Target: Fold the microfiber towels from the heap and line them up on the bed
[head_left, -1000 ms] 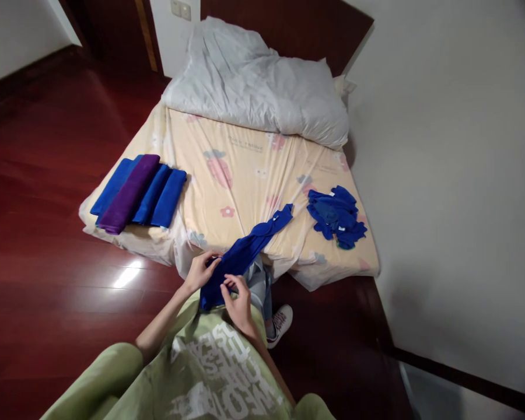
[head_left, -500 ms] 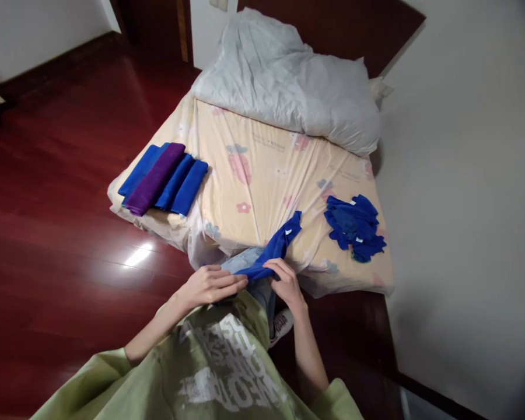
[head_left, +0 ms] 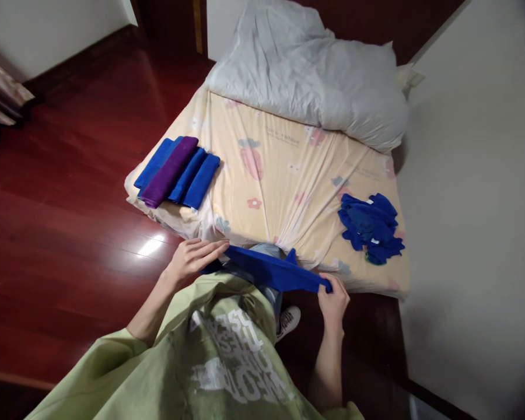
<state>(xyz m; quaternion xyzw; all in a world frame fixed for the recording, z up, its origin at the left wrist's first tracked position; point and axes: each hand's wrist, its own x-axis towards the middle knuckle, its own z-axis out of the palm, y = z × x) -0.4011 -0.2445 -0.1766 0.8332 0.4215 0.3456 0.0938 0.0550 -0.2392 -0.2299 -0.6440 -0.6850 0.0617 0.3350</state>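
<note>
A blue cloth (head_left: 273, 269) is stretched between my two hands, in front of my body at the bed's near edge. My left hand (head_left: 196, 256) grips its left end, with a bit of cloth hanging below the fingers. At the right end, my right hand (head_left: 333, 294) is closed around a corner. Rolled or folded blue cloths (head_left: 202, 181) and a purple cloth (head_left: 170, 172) lie side by side on the bed's left part. A crumpled heap of blue cloths (head_left: 370, 224) with small white tags rests on the right part.
The bed (head_left: 273, 175) has a pale sheet with strawberry print. A bunched white quilt (head_left: 306, 76) lies at its far end. Beyond the bed's right side is a wall (head_left: 472, 204). Dark red floor (head_left: 70, 233) spreads to the left, with a curtain (head_left: 2, 93) beyond.
My hands have moved apart, the right one going rightward, and the blue cloth is now drawn out sideways between them. Its far end no longer lies over the bed. The view has shifted slightly.
</note>
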